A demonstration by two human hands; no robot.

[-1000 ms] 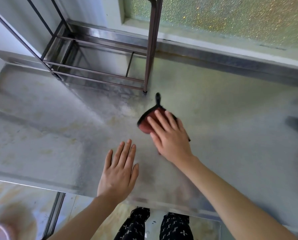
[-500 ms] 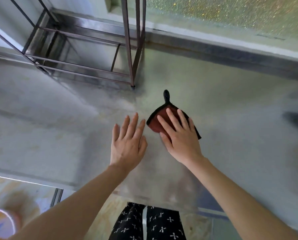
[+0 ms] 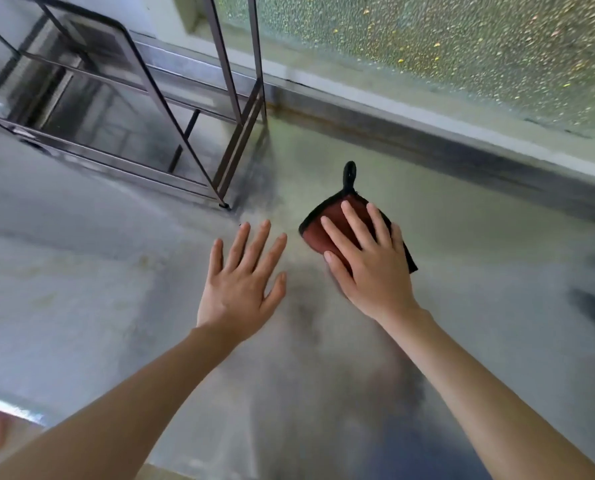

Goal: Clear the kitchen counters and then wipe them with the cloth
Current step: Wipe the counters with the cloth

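Observation:
A dark red cloth (image 3: 318, 230) with black trim and a black hanging loop lies flat on the steel counter (image 3: 479, 278). My right hand (image 3: 368, 261) presses down on it with fingers spread, covering its near half. My left hand (image 3: 244, 282) rests palm-down on the bare counter just left of the cloth, fingers apart, holding nothing. The loop points away from me toward the window.
A dark metal wire rack (image 3: 143, 109) stands on the counter at the back left, its near foot close to my left fingertips. A frosted window (image 3: 445, 46) and a raised steel backsplash run along the back. A dark blurred shape (image 3: 593, 306) sits at the right edge.
Both hands have slid forward, away from me and toward the rack and window. The cloth moved along under my right hand. My left hand came up beside it.

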